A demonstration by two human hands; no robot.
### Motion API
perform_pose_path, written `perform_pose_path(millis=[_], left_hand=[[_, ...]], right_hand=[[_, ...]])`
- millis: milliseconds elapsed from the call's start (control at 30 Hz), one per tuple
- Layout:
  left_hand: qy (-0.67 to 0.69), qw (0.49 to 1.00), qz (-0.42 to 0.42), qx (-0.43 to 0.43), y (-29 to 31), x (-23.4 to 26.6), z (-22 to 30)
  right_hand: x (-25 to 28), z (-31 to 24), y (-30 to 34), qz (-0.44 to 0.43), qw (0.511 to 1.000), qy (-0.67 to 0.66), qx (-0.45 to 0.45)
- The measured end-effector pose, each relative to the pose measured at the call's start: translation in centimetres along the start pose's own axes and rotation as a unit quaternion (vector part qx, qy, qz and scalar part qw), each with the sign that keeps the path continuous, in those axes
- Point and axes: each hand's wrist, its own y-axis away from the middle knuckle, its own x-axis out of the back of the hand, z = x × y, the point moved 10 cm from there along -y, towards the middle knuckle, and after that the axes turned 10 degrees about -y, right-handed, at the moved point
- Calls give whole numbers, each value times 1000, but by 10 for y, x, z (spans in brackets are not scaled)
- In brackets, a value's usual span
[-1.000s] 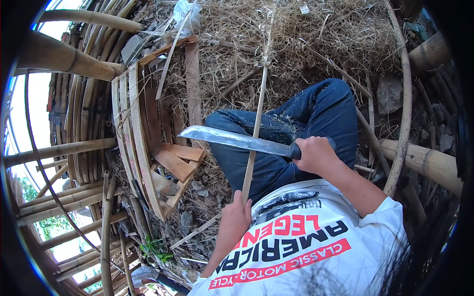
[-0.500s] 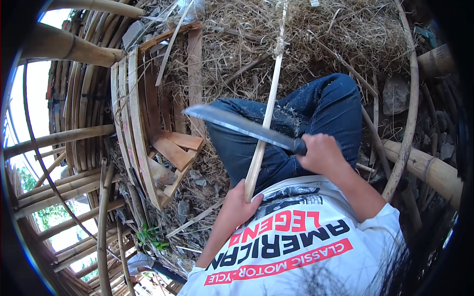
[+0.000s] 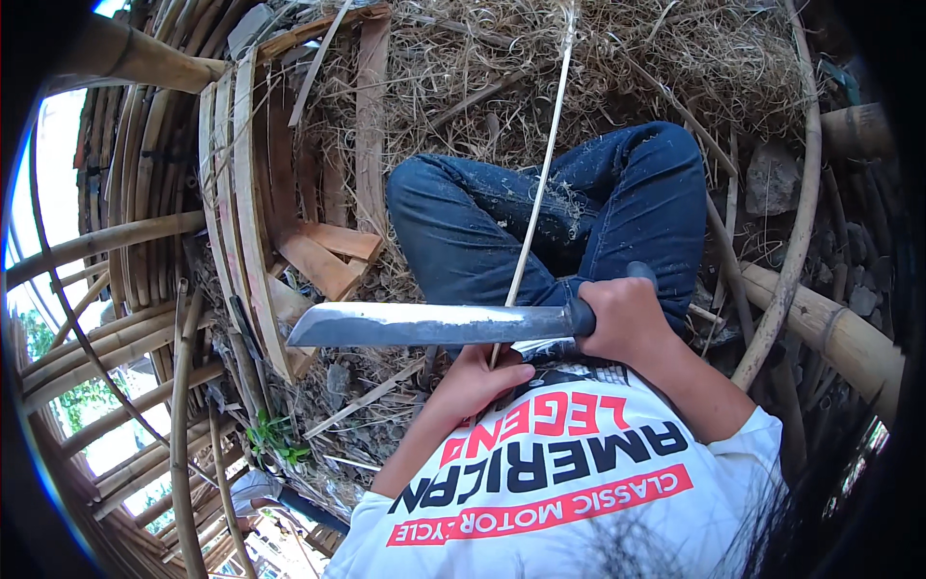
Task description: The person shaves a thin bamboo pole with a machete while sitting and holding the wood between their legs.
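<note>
Over the crossed legs (image 3: 439,232), a thin wooden strip (image 3: 523,261), reaching outward from the left grip (image 3: 471,384). On the left, pinching of the strip between thumb and fingers; in the right grip (image 3: 629,317), firmly closed round its handle, a big knife (image 3: 424,326), crossing over the strip, contact impossible to tell. For shaving well, probably best to keep a low, even angle, press lightly and stop before the left thumb. Compared with half a second ago: knife more level, much nearer to the left grip; narrower side of the strip in view.
</note>
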Motion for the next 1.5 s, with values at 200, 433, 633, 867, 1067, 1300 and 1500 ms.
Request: perform_pose_path(millis=[200,433,633,867,1067,1300,1500], left_hand=[[-4,997,-15,-76,0,-4,10],[162,981,-105,-32,-1,-21,12],[-8,997,29,-69,-4,-6,3],[-51,996,45,-57,-1,-5,11],[-91,989,50,-103,-4,-5,18],[99,994,-21,-35,-3,-13,6],[133,990,-32,-30,5,-8,-1]], right_hand=[[20,24,-2,61,997,41,-34],[43,45,-6,89,986,-3,-139],[-6,1,-1,-39,997,7,-69],[10,30,-16,-15,996,62,-59],[61,86,-34,110,978,89,-151],[25,37,-30,76,987,-14,-140],[12,21,-46,3,998,54,-20]])
